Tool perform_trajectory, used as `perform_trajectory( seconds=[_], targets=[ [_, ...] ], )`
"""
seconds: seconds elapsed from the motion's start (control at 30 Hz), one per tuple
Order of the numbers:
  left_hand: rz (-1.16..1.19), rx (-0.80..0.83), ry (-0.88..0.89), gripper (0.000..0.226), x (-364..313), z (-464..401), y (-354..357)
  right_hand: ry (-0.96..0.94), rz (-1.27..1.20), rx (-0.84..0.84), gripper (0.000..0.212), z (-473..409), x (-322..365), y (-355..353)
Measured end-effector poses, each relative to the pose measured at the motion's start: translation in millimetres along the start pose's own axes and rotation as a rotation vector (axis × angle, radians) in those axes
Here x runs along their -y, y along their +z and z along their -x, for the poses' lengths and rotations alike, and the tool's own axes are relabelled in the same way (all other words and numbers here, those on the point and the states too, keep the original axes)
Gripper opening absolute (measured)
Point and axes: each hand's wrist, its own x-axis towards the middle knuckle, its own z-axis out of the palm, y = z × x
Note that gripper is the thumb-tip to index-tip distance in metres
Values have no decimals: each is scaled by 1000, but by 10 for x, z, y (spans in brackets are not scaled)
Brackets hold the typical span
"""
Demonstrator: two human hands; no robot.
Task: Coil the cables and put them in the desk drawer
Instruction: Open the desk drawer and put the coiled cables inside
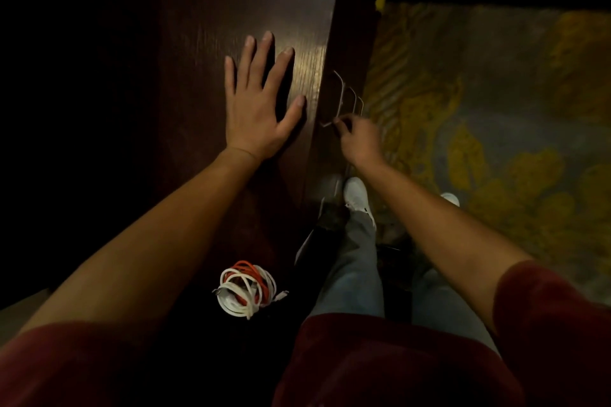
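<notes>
From the head camera we are looking down over a dark wooden desk (211,3), its top catching a patch of light near the right edge. Our left hand (258,99) is lying flat on the desktop, palm down, fingers straight and spread wide, the thumb reaching toward the desk's edge. It is holding nothing.

Our right hand (358,139) is reaching down past the desk's edge to the front face, where a row of thin metal drawer handles (347,99) is showing. The fingers are curling in and pinching the near end of the topmost handle; the grip is small and partly dark, so we cannot tell how many fingers are closing on it. Whether any drawer is standing ajar we cannot tell.

The cables (248,287) are sitting on the desktop near its right edge, close to our body and well apart from both hands. They are wound together in a loose bundle, white strands looped around an orange one, with a plug end poking out to the right.

Below the desk edge we are seeing our grey trousers (353,268), a white shoe (357,192), and a yellow-and-grey patterned carpet (496,129). Dark red sleeves (555,317) are covering our upper arms.
</notes>
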Motion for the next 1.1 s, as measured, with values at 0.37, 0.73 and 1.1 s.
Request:
perform_trajectory(
  seconds=[0.37, 0.73, 1.1],
  targets=[
    [7, -11, 6, 66, -20, 28, 4, 150, -244, 86, 33, -62, 63, -4],
    [28, -31, -5, 65, 3, 34, 17, 15, -86, 42, 24, 63, -164, -374],
    [63, -35, -4, 63, -22, 55, -14, 56, -97, -162, 29, 448, -764, -1056]
  ],
)
